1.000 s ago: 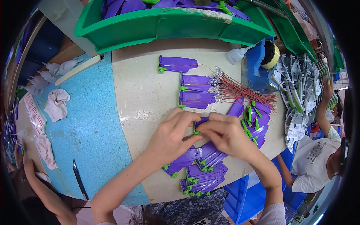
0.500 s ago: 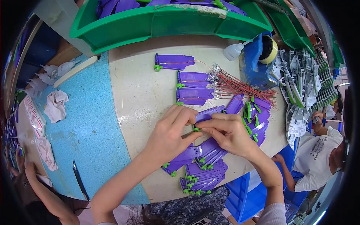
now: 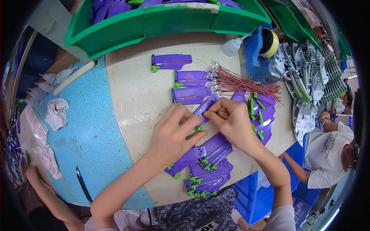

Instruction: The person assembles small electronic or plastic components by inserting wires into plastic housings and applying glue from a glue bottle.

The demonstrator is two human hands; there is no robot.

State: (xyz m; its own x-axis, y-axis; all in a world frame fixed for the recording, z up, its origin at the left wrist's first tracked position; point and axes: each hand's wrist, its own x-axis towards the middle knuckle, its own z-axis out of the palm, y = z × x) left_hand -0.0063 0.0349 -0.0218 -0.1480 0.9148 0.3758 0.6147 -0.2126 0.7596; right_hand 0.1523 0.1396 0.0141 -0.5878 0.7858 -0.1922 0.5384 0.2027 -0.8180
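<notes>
A purple plastic panel (image 3: 207, 106) with a green clip (image 3: 199, 128) at its near end slants between my hands. My left hand (image 3: 171, 129) curls at that end, forefinger and thumb on either side of the clip. My right hand (image 3: 233, 121) is pinched closed against the panel's right edge; what lies between its fingertips is mostly hidden. Beyond my hands, purple panels (image 3: 190, 95) lie in a column, with thin red wires on them. A bundle of red wires (image 3: 246, 84) with silvery ends rests to their right. More panels (image 3: 212, 177) are stacked nearer me.
A green bin (image 3: 169, 21) of purple parts spans the back. A white squeeze bottle (image 3: 232, 47) and a tape roll (image 3: 269, 43) stand at the back right, near grey parts (image 3: 302, 81). A blue mat (image 3: 88, 134), cloth (image 3: 57, 113) and black pen-like tool (image 3: 83, 184) are left. Other people sit on both sides.
The panel between my hands has turned, its far end now pointing up and right. My right hand has moved up and away from the green clip; my left fingers have spread slightly.
</notes>
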